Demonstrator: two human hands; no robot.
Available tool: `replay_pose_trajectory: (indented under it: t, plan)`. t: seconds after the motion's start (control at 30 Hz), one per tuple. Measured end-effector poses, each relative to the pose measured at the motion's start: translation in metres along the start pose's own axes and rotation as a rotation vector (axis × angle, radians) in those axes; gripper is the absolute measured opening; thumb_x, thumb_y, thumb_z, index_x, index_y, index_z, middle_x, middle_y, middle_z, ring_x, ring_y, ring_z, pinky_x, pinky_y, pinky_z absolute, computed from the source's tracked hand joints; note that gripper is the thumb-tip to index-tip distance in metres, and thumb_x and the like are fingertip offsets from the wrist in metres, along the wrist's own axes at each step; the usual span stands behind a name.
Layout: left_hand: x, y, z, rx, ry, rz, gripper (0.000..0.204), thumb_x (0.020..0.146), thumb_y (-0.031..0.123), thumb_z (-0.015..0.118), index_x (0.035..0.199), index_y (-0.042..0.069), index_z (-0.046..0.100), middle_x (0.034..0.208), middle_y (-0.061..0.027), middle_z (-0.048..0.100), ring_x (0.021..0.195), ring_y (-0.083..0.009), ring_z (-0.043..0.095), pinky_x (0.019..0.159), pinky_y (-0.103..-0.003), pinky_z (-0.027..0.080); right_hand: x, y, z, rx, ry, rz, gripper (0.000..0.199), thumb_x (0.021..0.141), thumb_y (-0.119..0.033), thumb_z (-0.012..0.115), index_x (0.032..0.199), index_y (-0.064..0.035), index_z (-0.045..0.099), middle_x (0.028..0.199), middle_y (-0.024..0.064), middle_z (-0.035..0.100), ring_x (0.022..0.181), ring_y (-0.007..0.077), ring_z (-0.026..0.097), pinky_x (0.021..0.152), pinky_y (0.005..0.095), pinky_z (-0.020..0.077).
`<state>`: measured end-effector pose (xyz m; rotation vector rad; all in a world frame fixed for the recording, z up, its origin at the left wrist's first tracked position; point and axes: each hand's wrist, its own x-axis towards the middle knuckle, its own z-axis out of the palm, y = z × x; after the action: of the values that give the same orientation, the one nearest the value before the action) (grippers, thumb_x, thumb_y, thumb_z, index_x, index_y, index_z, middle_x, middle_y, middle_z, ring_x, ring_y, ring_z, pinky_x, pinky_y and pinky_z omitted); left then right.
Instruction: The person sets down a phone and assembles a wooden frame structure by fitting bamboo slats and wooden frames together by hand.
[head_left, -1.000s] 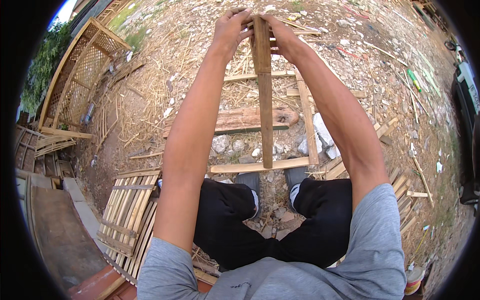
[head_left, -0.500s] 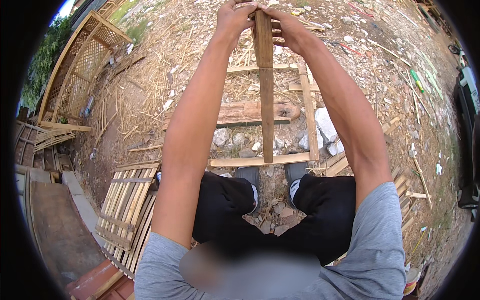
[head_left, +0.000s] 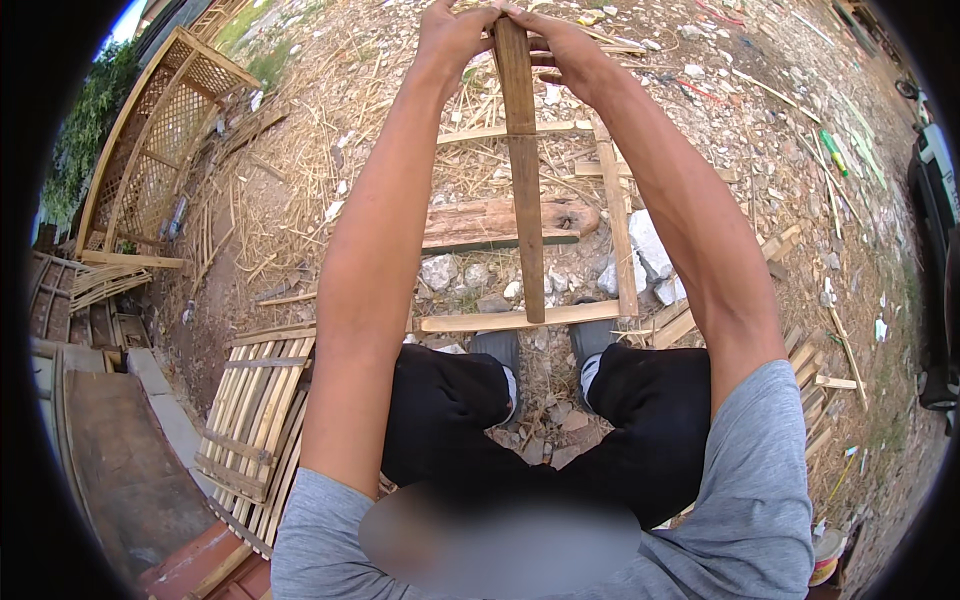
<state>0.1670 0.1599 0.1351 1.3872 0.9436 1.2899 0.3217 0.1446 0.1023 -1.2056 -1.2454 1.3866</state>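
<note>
A long brown wooden plank [head_left: 527,200] stretches away from me down the middle, with a seam across it partway along. Around its far, upper end, my left hand [head_left: 455,38] is closed on one side and my right hand [head_left: 572,52] on the other. Their thumbs come together at its top edge. The plank's lower end is over the near slat [head_left: 460,324] of a light wooden frame on the ground; whether it touches, I cannot tell. A side slat [head_left: 617,230] of that frame runs away at the right. My left forearm partly covers a thick weathered timber [head_left: 490,222] behind the plank.
Pale stones [head_left: 650,248] lie beside the frame. Slatted wooden panels [head_left: 258,405] lean at my left, near a brown board [head_left: 130,470]. A lattice panel [head_left: 160,150] stands farther off. Loose slats [head_left: 675,328] are at my right, with a dark vehicle [head_left: 935,260] beyond. Straw and rubble cover the ground.
Both hands have shifted slightly left, taking the plank's far end with them. Its lower end stays near the same place over the near slat.
</note>
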Motion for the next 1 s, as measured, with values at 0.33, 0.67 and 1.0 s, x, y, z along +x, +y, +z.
replay_pose_trajectory:
  t: [0.33,0.67,1.0]
  plan:
    - [-0.005,-0.012,-0.003,-0.035,-0.065,0.091,0.034,0.091,0.011,0.058,0.124,0.007,0.051,0.105,-0.0142,0.062,0.096,-0.0233,0.063,0.078,-0.038,0.055,-0.004,0.01,-0.011,-0.09,-0.043,-0.159,0.069,0.083,-0.068,0.056,0.123,-0.012,0.06,0.117,0.0115,0.06,0.104,0.0214,0.055,0.094,0.0415,0.036]
    - [-0.018,-0.004,0.001,0.365,-0.099,-0.116,0.044,0.092,0.041,0.059,0.111,0.001,0.057,0.079,-0.0035,0.054,0.082,-0.0157,0.061,0.076,-0.033,0.055,-0.006,0.01,-0.016,-0.061,0.016,-0.155,0.075,0.078,-0.07,0.06,0.121,-0.0079,0.061,0.12,0.0152,0.058,0.111,0.0267,0.054,0.095,0.0445,0.0362]
    - [-0.022,-0.001,0.005,0.345,-0.151,-0.096,0.043,0.094,0.045,0.054,0.115,0.008,0.061,0.103,-0.0074,0.064,0.099,-0.0204,0.061,0.089,-0.038,0.049,-0.012,0.013,-0.015,0.025,0.027,-0.129,0.079,0.074,-0.071,0.065,0.122,-0.0074,0.059,0.116,0.0164,0.057,0.107,0.0249,0.053,0.095,0.0417,0.0366]
